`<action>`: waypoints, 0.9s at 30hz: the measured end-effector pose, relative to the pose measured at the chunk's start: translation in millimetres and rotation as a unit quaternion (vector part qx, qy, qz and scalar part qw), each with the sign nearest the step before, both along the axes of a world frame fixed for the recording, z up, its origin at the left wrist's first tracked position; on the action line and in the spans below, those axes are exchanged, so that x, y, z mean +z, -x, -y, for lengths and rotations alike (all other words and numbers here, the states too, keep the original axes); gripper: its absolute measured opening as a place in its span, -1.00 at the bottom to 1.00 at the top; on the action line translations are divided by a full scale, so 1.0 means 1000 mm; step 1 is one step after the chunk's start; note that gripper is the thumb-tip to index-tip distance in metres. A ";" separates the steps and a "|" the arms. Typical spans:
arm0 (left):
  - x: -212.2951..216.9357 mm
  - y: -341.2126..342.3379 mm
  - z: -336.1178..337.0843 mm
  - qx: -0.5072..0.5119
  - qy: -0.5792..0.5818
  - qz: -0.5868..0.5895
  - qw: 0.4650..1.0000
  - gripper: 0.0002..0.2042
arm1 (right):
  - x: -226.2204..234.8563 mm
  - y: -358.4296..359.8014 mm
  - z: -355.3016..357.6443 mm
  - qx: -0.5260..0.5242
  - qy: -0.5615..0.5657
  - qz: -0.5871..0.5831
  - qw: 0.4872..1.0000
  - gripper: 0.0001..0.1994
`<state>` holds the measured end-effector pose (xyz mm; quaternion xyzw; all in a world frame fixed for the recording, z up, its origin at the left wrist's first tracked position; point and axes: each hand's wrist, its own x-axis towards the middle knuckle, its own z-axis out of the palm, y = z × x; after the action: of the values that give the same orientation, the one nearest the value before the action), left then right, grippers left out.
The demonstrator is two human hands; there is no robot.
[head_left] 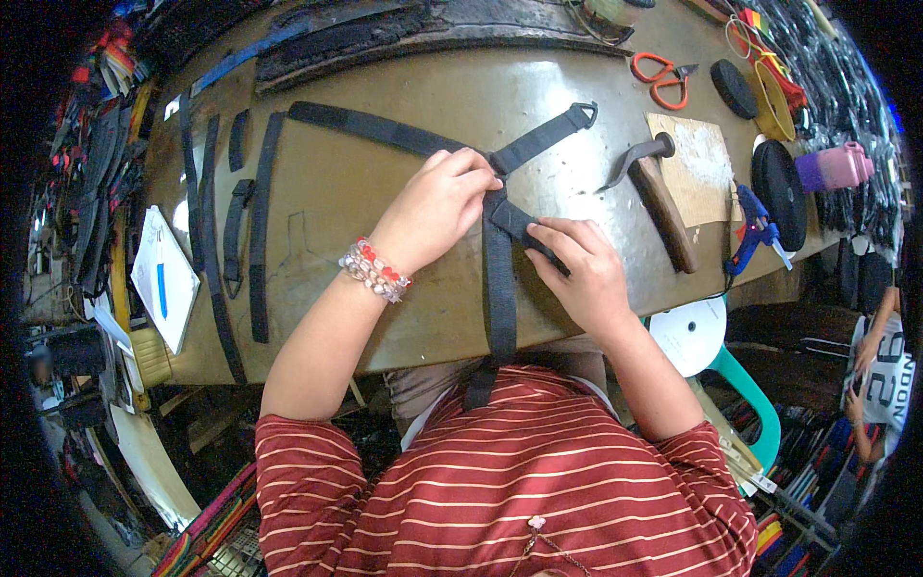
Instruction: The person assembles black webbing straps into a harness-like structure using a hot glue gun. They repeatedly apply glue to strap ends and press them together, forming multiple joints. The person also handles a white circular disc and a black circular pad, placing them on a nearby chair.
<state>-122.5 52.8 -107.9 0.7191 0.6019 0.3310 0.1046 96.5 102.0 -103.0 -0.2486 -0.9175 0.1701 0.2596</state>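
- Workshop clutter surrounds a worn, olive-toned metal worktable; its surface is scuffed, stained and dully reflective.
- Black webbing straps cross near the table's centre. One long strip runs from the upper left, one drops over the near edge toward the person's lap, and one short arm ends in a black triangular ring.
- The left hand presses down on the crossing point, fingers closed together over the webbing.
- The right hand pinches a short folded strap end just beside the crossing, thumb and fingers clamped on it.
- Materials: the webbing is flat, woven, matte and limp; the ring appears rigid.
- Risk: if the left hand lifts, the layered straps could slide out of alignment, since nothing visible fastens them.
- Risk: the folded end may spring open if the right-hand pinch loosens, because webbing resists creasing.
- Risk: the hanging strip's weight could pull the assembly toward the near edge.
- Nearby: a wooden-handled hammer, a cardboard piece, orange-handled scissors, a blue glue gun, and spare strap lengths along the left side.
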 end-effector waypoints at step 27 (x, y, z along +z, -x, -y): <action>0.012 -0.026 0.001 0.106 0.058 -0.090 0.989 -0.73 | 0.002 -0.025 -0.004 -0.053 -0.024 0.016 0.998 -0.66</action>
<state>-96.4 52.3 -95.5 0.6711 0.6998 0.2382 0.0559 121.5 105.9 -100.5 -0.2936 -0.9107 0.1299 0.2599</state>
